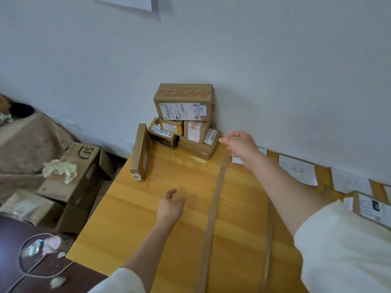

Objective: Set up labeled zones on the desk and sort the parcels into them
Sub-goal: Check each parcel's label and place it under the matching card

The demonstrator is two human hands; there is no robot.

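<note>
A pile of brown cardboard parcels (184, 117) stands against the wall at the far left corner of the wooden desk (148, 208). A flat parcel (140, 152) stands on edge at the desk's left side. My right hand (239, 144) reaches toward the pile's right side, fingers loosely curled, holding nothing that I can see. My left hand (170, 205) hovers over the desk with relaxed fingers. Two brown tape strips (213, 208) run across the desk as dividers. White paper labels (296, 169) lie along the wall at the right.
Another labelled parcel (370, 208) sits at the right edge. Left of the desk stand an open SF carton (82, 166) with crumpled paper and more boxes on the floor. A dark surface with a white cable (31, 263) lies at lower left.
</note>
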